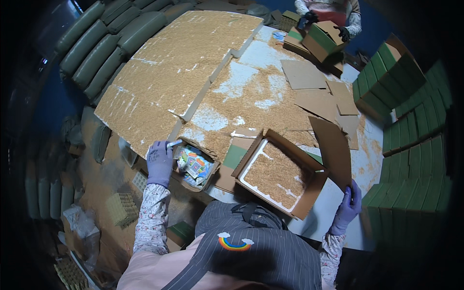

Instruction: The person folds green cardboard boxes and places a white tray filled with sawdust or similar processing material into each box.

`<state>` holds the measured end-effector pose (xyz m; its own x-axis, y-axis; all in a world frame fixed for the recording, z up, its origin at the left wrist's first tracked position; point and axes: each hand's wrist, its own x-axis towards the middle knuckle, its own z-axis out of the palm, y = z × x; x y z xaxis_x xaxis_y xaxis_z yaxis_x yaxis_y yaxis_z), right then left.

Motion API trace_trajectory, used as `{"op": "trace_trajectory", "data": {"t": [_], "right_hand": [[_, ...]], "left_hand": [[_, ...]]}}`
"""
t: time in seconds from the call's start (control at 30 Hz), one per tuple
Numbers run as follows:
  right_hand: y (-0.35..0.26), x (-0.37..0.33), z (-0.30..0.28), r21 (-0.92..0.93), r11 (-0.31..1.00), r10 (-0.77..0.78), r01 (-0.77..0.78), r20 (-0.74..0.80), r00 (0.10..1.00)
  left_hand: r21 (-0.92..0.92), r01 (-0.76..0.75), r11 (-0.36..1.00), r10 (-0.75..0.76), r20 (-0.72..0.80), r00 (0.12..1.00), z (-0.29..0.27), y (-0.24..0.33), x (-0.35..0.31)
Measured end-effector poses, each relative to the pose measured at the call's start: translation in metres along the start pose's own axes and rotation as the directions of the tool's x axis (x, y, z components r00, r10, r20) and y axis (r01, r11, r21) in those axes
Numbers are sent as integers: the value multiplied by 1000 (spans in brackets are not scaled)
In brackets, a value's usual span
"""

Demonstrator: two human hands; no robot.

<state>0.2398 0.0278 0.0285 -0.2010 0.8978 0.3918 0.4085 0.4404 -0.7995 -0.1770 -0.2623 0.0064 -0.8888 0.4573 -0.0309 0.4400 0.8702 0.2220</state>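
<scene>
My left hand (159, 162), in a light purple glove, is closed around a short white stick-like thing (175, 143) whose kind I cannot make out. It is beside a small cardboard box (215, 169) full of colourful printed packets (195, 164). My right hand (348, 208), gloved the same way, grips the lower end of the raised brown flap (333, 147) of an open carton (313, 197). Inside that carton sits a white-edged tray (249, 170) filled with light brown granules (278, 174).
White-edged blocks of granules (179, 63) cover the table's far left. Flat cardboard pieces (303, 75) lie at the right. Green cartons (411, 169) stand stacked along the right side; stuffed sacks (99, 53) are piled at the left. Across the table, a person (333, 14) in dark gloves handles a carton (325, 41).
</scene>
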Motion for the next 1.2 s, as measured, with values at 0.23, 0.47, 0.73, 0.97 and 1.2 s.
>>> {"op": "trace_trajectory", "data": {"t": [0.23, 0.47, 0.73, 0.97, 1.2], "right_hand": [[-25, -19, 35, -313, 716, -500, 623, 392, 772], [-22, -47, 56, -138, 669, -67, 730, 967, 245], [-18, -37, 78, -257, 844, 35, 471, 902, 430], [93, -61, 20, 140, 879, 359, -455, 433, 827], [61, -67, 121, 225, 492, 531, -841, 688, 495]], "left_hand": [[21, -844, 535, 845, -3, 535, 33, 158, -61], [-154, -848, 507, 862, 72, 502, -9, 210, -46], [182, -939, 292, 431, 851, 299, 103, 250, -9], [-937, -29, 349, 791, 278, 545, 67, 172, 63], [-522, -142, 841, 506, 665, 549, 151, 137, 18]]}}
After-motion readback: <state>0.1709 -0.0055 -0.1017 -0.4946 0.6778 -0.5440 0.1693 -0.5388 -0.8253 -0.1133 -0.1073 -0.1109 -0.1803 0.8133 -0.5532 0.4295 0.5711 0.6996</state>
